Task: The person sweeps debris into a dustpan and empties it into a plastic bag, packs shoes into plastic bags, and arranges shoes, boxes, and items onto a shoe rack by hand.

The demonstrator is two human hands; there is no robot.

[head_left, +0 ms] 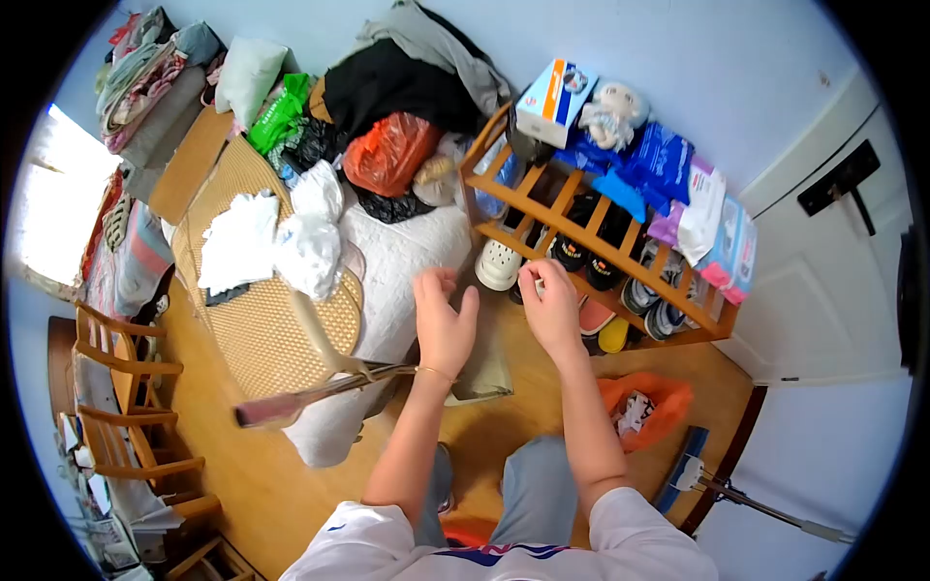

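Observation:
My left hand (446, 324) is raised in front of me, its fingers partly bent and the thumb standing apart, with nothing visible in it. To its right, my right hand (552, 315) has thumb and fingertips pinched together; something small and pale may be between them, too small to name. Behind the hands, a white clog (497, 264) sits on the lower shelf of a wooden shoe rack (552, 215). Left of my left hand lies a white quilted cover (392, 281), beside a woven chair (276, 334) bearing white cloth (239, 242) and a white plastic bag (312, 247).
An orange bag (664, 399) stands on the floor at right, near a mop (690, 465) and a door (804, 281). Packs of wipes (727, 252) and a box (555, 102) top the rack. A red bag (390, 153) lies among piled clothes; wooden chairs (136, 416) stand at left.

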